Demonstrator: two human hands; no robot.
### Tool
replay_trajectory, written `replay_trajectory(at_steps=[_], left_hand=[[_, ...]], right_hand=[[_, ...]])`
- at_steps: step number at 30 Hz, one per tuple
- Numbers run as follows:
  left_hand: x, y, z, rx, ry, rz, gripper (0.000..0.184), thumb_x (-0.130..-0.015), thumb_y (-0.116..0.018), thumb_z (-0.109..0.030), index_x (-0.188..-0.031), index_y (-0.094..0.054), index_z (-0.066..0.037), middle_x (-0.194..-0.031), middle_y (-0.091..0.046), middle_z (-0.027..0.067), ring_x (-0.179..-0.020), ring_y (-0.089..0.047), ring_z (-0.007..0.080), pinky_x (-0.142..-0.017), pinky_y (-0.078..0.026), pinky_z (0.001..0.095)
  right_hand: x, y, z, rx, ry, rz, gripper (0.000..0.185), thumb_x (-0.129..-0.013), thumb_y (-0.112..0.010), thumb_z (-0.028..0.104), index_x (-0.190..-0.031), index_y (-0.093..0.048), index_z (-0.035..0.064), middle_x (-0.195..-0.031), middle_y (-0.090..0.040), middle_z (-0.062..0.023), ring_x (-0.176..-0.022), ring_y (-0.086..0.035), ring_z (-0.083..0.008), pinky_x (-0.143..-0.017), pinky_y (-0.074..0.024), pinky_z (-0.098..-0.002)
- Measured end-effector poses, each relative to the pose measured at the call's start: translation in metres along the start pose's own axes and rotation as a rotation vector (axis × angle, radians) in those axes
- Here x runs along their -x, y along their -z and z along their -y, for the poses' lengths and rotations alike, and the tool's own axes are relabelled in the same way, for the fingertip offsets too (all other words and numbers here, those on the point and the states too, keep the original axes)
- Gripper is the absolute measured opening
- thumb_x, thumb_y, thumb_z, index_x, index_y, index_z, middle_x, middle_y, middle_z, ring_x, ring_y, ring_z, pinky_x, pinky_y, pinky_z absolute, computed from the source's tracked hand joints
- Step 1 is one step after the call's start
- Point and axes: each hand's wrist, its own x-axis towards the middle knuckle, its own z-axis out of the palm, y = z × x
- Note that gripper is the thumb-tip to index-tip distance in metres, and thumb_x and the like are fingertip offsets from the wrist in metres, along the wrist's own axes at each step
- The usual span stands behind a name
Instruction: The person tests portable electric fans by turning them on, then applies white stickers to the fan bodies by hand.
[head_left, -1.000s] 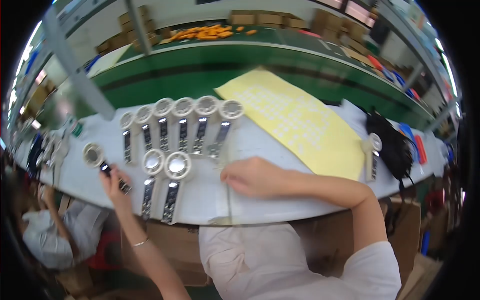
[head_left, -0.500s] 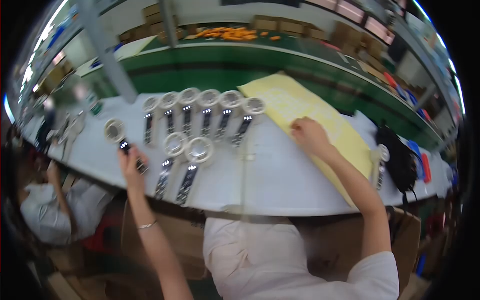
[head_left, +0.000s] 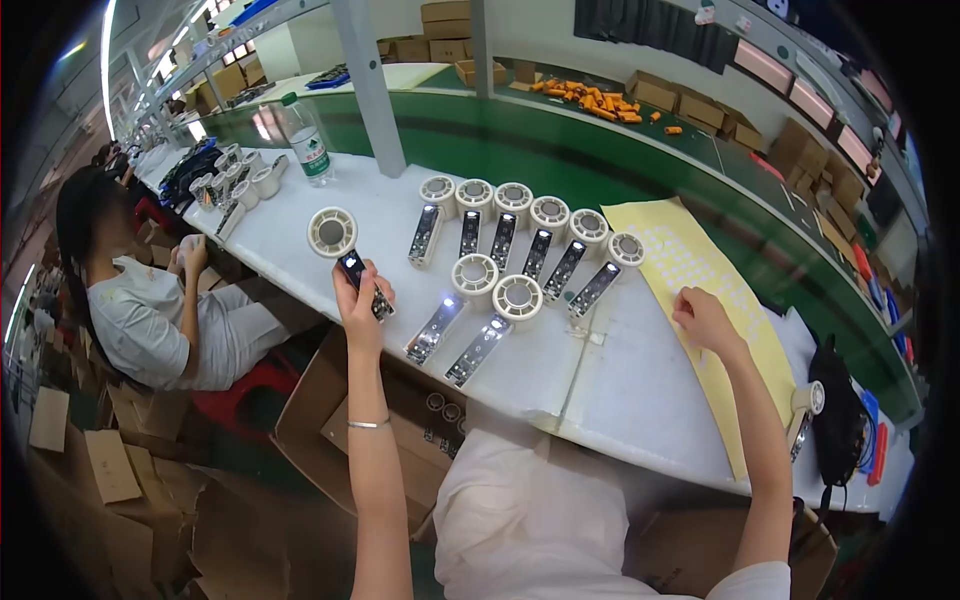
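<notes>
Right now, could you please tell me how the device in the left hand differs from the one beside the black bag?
The left hand holds the first device; no hand touches the second device beside the black bag. The first device shows its round face nearly head-on; the second device also shows its head's side. Both have white round heads.

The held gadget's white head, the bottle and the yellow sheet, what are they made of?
White head: probably satin plastic, judging by its smooth, round shape. Bottle: likely shiny plastic, since it's see-through. Yellow sheet: maybe matte paper; it's thin and flat, though coated film is possible.
</notes>
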Motion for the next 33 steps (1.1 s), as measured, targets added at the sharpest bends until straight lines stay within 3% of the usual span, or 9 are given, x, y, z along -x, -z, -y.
replay_trajectory(at_steps=[2, 3, 6, 10, 13, 14, 17, 26, 33], left_hand=[[0.014, 0.004, -0.012, -0.032, -0.014, -0.014, 0.026, -0.089, -0.047, -0.012, -0.109, -0.033, -0.002, -0.088, -0.044, 0.0047, -0.056, -0.047, 0.0110, -0.050, -0.041, 0.0240], [0.021, 0.004, -0.022, -0.072, -0.015, -0.027, 0.026, -0.089, -0.047, -0.012, -0.109, -0.033, -0.002, -0.088, -0.044, 0.0049, -0.057, -0.047, 0.0111, -0.050, -0.041, 0.0242], [0.044, 0.001, -0.048, -0.106, 0.044, -0.035, 0.023, -0.090, -0.045, -0.010, -0.107, -0.033, -0.002, -0.087, -0.043, 0.0054, -0.058, -0.048, 0.0109, -0.052, -0.042, 0.0248], [0.070, -0.044, -0.069, -0.040, 0.056, 0.071, 0.023, -0.089, -0.045, -0.008, -0.107, -0.031, 0.000, -0.084, -0.042, 0.0051, -0.059, -0.048, 0.0105, -0.054, -0.043, 0.0239], [0.084, -0.069, -0.071, 0.016, 0.059, 0.120, 0.034, -0.087, -0.046, -0.005, -0.114, -0.027, 0.002, -0.084, -0.044, 0.0064, -0.059, -0.049, 0.0104, -0.052, -0.043, 0.0218], [0.089, -0.075, -0.073, 0.049, 0.066, 0.167, 0.036, -0.087, -0.046, -0.005, -0.116, -0.026, 0.003, -0.088, -0.045, 0.0062, -0.065, -0.049, 0.0097, -0.058, -0.043, 0.0214], [0.099, -0.082, -0.074, -0.082, 0.041, 0.165, 0.041, -0.087, -0.050, -0.009, -0.119, -0.028, 0.001, -0.099, -0.045, 0.0051, -0.085, -0.045, 0.0087, -0.077, -0.038, 0.0215], [0.114, -0.090, -0.079, -0.207, 0.059, 0.219, 0.052, -0.089, -0.049, -0.011, -0.129, -0.018, 0.001, -0.107, -0.047, 0.0084, -0.086, -0.051, 0.0104, -0.069, -0.044, 0.0218], [0.118, -0.106, -0.079, -0.171, 0.107, 0.264, 0.049, -0.086, -0.050, -0.008, -0.124, -0.021, 0.002, -0.107, -0.042, 0.0089, -0.088, -0.046, 0.0097, -0.074, -0.040, 0.0215]], right_hand=[[-0.002, -0.002, -0.005, -0.041, 0.061, -0.017, 0.011, -0.071, -0.062, 0.007, -0.075, -0.054, 0.0013, -0.072, -0.057, -0.0127, -0.065, -0.056, -0.0239, -0.060, -0.0436, -0.0338], [-0.001, 0.004, 0.004, -0.073, 0.042, -0.081, 0.010, -0.073, -0.061, 0.006, -0.075, -0.054, 0.0009, -0.068, -0.057, -0.0100, -0.060, -0.055, -0.0178, -0.056, -0.0429, -0.0294], [0.010, 0.043, 0.082, -0.330, 0.063, -0.180, 0.009, -0.075, -0.061, 0.005, -0.075, -0.053, 0.0002, -0.065, -0.056, -0.0055, -0.058, -0.051, -0.0102, -0.055, -0.0413, -0.0246], [0.029, 0.037, 0.181, -0.751, 0.347, 0.027, 0.010, -0.077, -0.063, 0.006, -0.080, -0.056, -0.0001, -0.066, -0.057, -0.0020, -0.063, -0.053, -0.0062, -0.056, -0.0422, -0.0214], [0.045, 0.015, 0.236, -0.810, 0.608, 0.133, 0.010, -0.077, -0.063, 0.008, -0.080, -0.058, 0.0008, -0.069, -0.060, -0.0027, -0.064, -0.057, -0.0081, -0.056, -0.0437, -0.0219], [0.049, 0.011, 0.249, -0.814, 0.674, 0.154, 0.010, -0.077, -0.063, 0.008, -0.081, -0.058, 0.0010, -0.069, -0.061, -0.0029, -0.064, -0.058, -0.0089, -0.055, -0.0440, -0.0222], [0.053, -0.001, 0.269, -0.849, 0.644, 0.180, 0.009, -0.076, -0.063, 0.008, -0.081, -0.060, 0.0014, -0.070, -0.062, -0.0027, -0.061, -0.058, -0.0088, -0.054, -0.0438, -0.0221], [0.056, -0.016, 0.265, -1.227, 0.416, 0.316, 0.011, -0.078, -0.063, 0.009, -0.083, -0.059, -0.0003, -0.074, -0.062, -0.0035, -0.062, -0.056, -0.0059, -0.054, -0.0431, -0.0199], [0.059, -0.010, 0.256, -1.114, 0.374, 0.277, 0.012, -0.076, -0.065, 0.009, -0.082, -0.060, -0.0004, -0.072, -0.062, -0.0038, -0.062, -0.054, -0.0045, -0.054, -0.0425, -0.0192]])
